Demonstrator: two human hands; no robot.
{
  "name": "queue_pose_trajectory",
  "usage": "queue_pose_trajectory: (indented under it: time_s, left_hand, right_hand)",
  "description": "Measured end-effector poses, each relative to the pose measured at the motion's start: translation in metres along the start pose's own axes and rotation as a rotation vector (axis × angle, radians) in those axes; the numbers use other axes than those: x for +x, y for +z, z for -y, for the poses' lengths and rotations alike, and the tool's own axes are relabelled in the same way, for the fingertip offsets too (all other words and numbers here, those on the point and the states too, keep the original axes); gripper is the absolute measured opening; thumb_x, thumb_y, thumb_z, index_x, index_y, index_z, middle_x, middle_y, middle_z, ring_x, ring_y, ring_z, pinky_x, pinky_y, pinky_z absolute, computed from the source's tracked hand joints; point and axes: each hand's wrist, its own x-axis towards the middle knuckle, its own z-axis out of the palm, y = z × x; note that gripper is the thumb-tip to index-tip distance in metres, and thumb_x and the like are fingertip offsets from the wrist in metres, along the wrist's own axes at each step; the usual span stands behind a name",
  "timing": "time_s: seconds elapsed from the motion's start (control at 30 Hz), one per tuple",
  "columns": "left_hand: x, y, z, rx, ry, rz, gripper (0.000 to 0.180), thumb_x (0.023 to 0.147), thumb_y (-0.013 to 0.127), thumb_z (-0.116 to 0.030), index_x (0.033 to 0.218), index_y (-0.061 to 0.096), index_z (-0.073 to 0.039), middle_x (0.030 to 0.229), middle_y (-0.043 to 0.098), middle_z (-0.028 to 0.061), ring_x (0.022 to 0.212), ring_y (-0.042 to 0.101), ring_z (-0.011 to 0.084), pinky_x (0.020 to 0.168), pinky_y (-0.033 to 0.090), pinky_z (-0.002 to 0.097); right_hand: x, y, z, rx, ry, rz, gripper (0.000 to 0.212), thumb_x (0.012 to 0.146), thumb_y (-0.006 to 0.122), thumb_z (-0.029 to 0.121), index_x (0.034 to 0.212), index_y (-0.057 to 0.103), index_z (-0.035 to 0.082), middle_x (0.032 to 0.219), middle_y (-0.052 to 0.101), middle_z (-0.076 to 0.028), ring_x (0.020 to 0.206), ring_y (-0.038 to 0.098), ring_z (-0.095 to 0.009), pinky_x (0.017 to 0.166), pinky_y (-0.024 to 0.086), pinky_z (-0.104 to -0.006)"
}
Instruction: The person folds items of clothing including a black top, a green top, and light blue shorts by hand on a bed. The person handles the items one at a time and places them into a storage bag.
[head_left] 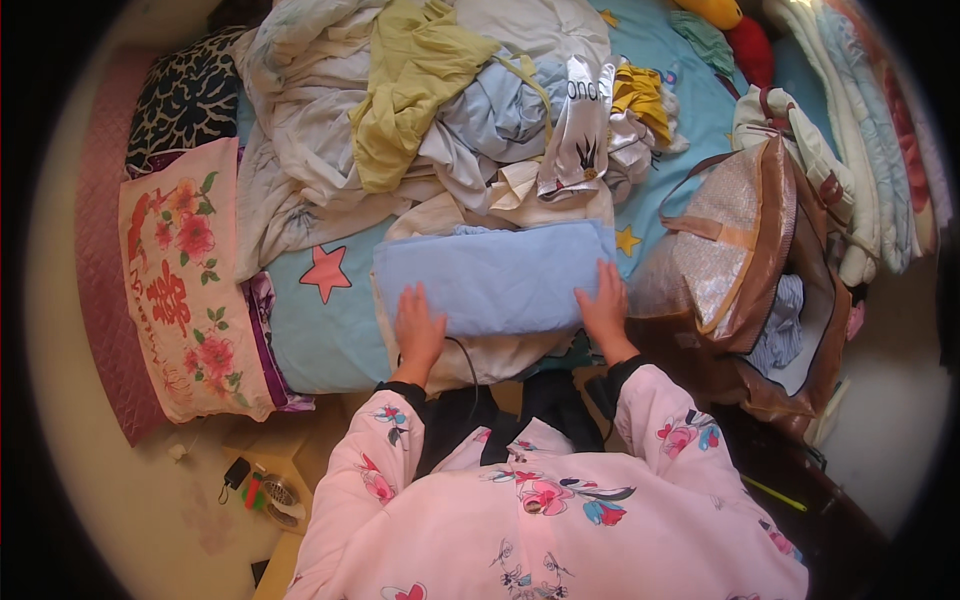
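A light blue cloth [500, 280], folded into a long rectangle, lies across the bed in front of me. It rests on a cream-coloured cloth [395, 318] that shows around its left and lower edges. My left hand [420, 325] lies on the lower left corner of the blue cloth with its fingers spread. At the opposite end, my right hand [603, 308] touches the right edge, its fingers stretched out and apart. Neither hand grips the fabric. Pink flowered sleeves with dark cuffs cover both forearms.
Rumpled clothes, including an olive-yellow garment [410, 85] and a white printed one [577, 135], are heaped beyond. A brown bag [690, 340] with striped fabric inside stands open at right. At left is a flowered pink pillow [190, 300]. Small items lie on a wooden surface [300, 450] below.
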Motion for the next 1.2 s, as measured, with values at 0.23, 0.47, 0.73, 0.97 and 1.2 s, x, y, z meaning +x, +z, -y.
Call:
queue_pose_trajectory:
  time_s: [0.23, 0.47, 0.73, 0.97, 1.2]
  left_hand:
    - [0.024, 0.002, 0.042, -0.180, -0.549, 0.045, 0.090, 0.061, 0.070, -0.029, 0.129, 0.017, -0.006, 0.125, 0.032, 0.0225, 0.113, 0.035, 0.0341, 0.090, 0.033, 0.0391]
    - [0.030, -0.001, 0.043, -0.357, -0.725, 0.045, 0.094, 0.056, 0.073, -0.023, 0.128, 0.016, -0.004, 0.110, 0.046, 0.0250, 0.099, 0.047, 0.0370, 0.084, 0.039, 0.0373]
    - [0.011, 0.009, 0.084, -0.686, -0.809, 0.019, 0.080, 0.058, 0.071, -0.027, 0.121, 0.029, -0.001, 0.110, 0.047, 0.0220, 0.098, 0.049, 0.0312, 0.083, 0.040, 0.0345]
    - [0.006, -0.002, 0.051, -0.424, -0.626, 0.089, 0.069, 0.060, 0.070, -0.027, 0.114, 0.039, 0.001, 0.104, 0.050, 0.0196, 0.090, 0.052, 0.0270, 0.078, 0.042, 0.0324]
    - [0.001, 0.056, 0.052, -0.673, -0.555, -0.047, 0.067, 0.059, 0.071, -0.028, 0.109, 0.040, 0.004, 0.103, 0.053, 0.0181, 0.094, 0.052, 0.0294, 0.081, 0.040, 0.0345]
  right_hand:
    - [0.028, 0.021, -0.056, 0.223, 0.404, 0.109, 0.091, 0.058, 0.070, 0.035, 0.127, 0.021, 0.002, 0.117, 0.042, -0.023, 0.108, 0.040, -0.036, 0.089, 0.034, -0.0383]
    - [0.026, 0.022, -0.066, 0.131, 0.517, 0.256, 0.084, 0.057, 0.071, 0.031, 0.123, 0.029, -0.002, 0.105, 0.052, -0.022, 0.095, 0.051, -0.035, 0.082, 0.040, -0.0349]
    - [0.023, -0.033, -0.023, 0.616, 0.526, 0.523, 0.038, 0.068, 0.063, 0.015, 0.100, 0.053, -0.004, 0.088, 0.059, -0.012, 0.079, 0.056, -0.020, 0.071, 0.043, -0.0308]
    - [0.018, -0.024, -0.060, 0.268, 0.459, 0.306, 0.031, 0.071, 0.058, 0.012, 0.098, 0.054, -0.003, 0.088, 0.060, -0.015, 0.081, 0.057, -0.024, 0.071, 0.043, -0.0328]
    - [0.015, -0.018, -0.065, 0.201, 0.497, 0.157, 0.030, 0.072, 0.056, 0.011, 0.099, 0.054, -0.002, 0.089, 0.059, -0.016, 0.083, 0.056, -0.026, 0.073, 0.042, -0.0333]
